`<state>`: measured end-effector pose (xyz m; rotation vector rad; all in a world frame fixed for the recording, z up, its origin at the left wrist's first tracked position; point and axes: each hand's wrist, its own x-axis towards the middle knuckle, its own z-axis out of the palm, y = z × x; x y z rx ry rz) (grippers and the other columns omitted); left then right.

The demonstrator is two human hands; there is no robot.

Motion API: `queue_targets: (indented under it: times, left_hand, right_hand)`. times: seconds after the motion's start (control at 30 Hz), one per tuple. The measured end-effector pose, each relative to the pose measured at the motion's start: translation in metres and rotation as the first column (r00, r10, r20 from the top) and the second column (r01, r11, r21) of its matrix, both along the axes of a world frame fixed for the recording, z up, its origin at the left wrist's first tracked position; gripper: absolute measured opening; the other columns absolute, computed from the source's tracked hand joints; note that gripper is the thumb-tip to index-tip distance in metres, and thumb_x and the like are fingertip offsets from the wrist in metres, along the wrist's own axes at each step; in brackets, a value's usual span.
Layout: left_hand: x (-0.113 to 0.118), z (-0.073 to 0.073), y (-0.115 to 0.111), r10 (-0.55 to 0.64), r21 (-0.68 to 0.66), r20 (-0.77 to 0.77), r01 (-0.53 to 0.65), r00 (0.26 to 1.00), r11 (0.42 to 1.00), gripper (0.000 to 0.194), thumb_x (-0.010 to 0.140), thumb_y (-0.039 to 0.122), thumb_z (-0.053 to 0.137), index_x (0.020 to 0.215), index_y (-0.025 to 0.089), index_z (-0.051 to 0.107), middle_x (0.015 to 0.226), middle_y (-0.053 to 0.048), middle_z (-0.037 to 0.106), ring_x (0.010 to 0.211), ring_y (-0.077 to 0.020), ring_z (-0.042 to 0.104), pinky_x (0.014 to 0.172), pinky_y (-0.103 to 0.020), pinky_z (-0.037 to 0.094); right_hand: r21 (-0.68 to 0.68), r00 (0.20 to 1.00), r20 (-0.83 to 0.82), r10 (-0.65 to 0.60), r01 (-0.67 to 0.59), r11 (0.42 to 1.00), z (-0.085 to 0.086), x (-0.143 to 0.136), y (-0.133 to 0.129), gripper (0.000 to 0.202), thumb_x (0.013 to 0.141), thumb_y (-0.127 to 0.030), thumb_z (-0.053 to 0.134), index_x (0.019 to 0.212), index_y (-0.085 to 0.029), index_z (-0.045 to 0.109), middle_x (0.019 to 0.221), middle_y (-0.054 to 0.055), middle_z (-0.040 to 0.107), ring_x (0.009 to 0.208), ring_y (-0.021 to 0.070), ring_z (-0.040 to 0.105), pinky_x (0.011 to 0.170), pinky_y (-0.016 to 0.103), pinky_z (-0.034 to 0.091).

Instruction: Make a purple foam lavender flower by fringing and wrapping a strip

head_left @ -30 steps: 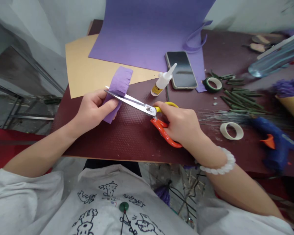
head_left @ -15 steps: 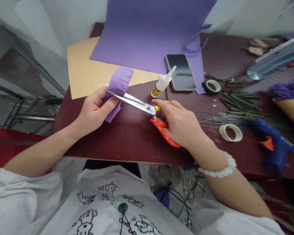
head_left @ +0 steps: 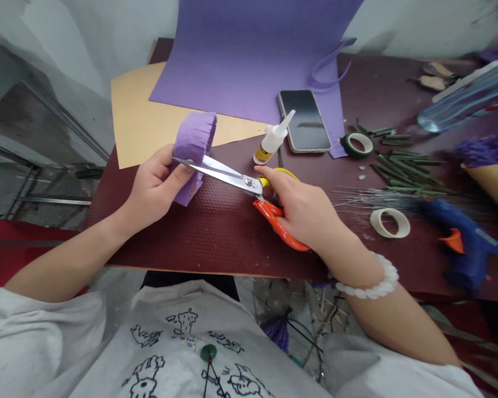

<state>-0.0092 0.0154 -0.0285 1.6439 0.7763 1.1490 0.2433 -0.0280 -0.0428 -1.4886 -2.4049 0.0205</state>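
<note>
My left hand (head_left: 160, 179) pinches a curled purple paper strip (head_left: 193, 135) between thumb and fingers. Short slits run along the strip's right edge, and its lower end hangs below my thumb. In my right hand (head_left: 307, 204) is a pair of scissors (head_left: 249, 182) with one yellow and one red handle. Their blades point left and lie across the strip, the tip close to my left thumb. Whether the blades are fully closed is hard to see. A small white glue bottle (head_left: 271, 142) with a yellow label stands just beyond the scissors.
Behind lie a large purple sheet (head_left: 249, 61), a tan sheet (head_left: 135, 116) and a phone (head_left: 305, 121). To the right are green tape (head_left: 359, 145), cut green stems (head_left: 406, 172), thin wires (head_left: 365, 199), white tape (head_left: 390, 223), a blue glue gun (head_left: 467, 243) and a clear bottle (head_left: 460, 99).
The purple strip has turned and curls more to the left in my left hand. The scissors have shifted slightly left, their blades still across the strip.
</note>
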Motion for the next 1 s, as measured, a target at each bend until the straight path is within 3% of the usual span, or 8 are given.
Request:
queue_targets:
  times: [0.13, 0.27, 0.53, 1.0]
  left_hand:
    - [-0.001, -0.003, 0.005, -0.067, 0.019, -0.005, 0.067, 0.998, 0.998, 0.024, 0.087, 0.042, 0.063, 0.078, 0.02, 0.06, 0.058, 0.004, 0.06, 0.05, -0.007, 0.055, 0.046, -0.023, 0.043]
    - [-0.003, -0.003, 0.004, -0.025, -0.059, -0.075, 0.02, 0.997, 0.998, 0.021, 0.087, 0.041, 0.063, 0.081, 0.02, 0.064, 0.06, 0.003, 0.063, 0.051, -0.0088, 0.058, 0.047, -0.023, 0.046]
    - [-0.001, 0.0, -0.004, 0.01, -0.045, -0.081, -0.013, 0.997, 0.999, 0.021, 0.085, 0.04, 0.064, 0.079, 0.019, 0.063, 0.063, 0.0, 0.065, 0.054, -0.0113, 0.06, 0.049, -0.024, 0.049]
    - [0.0, 0.005, -0.009, 0.035, -0.007, -0.15, -0.037, 0.988, 0.999, 0.025, 0.087, 0.034, 0.061, 0.07, 0.016, 0.06, 0.06, 0.0, 0.063, 0.053, -0.0107, 0.059, 0.05, -0.022, 0.047]
  right_hand:
    - [0.024, 1.0, 0.005, 0.004, -0.004, 1.0, -0.001, 0.0, 0.0, 0.056, 0.091, -0.046, 0.035, 0.133, -0.011, 0.047, 0.108, 0.014, 0.069, 0.087, 0.024, 0.065, 0.064, 0.032, 0.047]
    - [0.016, 1.0, -0.001, -0.002, 0.002, 1.0, -0.001, 0.0, 0.0, 0.055, 0.091, -0.045, 0.036, 0.132, -0.012, 0.048, 0.104, 0.014, 0.07, 0.084, 0.0237, 0.065, 0.062, 0.032, 0.047]
    - [0.031, 1.0, 0.019, -0.005, 0.005, 1.0, 0.001, 0.0, 0.0, 0.049, 0.089, -0.039, 0.039, 0.128, -0.012, 0.05, 0.088, 0.01, 0.07, 0.076, 0.0227, 0.064, 0.059, 0.03, 0.043]
    - [0.055, 0.995, 0.1, -0.028, 0.023, 0.998, 0.001, 0.002, -0.001, 0.032, 0.082, -0.03, 0.045, 0.104, -0.016, 0.062, 0.069, 0.005, 0.068, 0.059, 0.019, 0.06, 0.049, 0.027, 0.033]
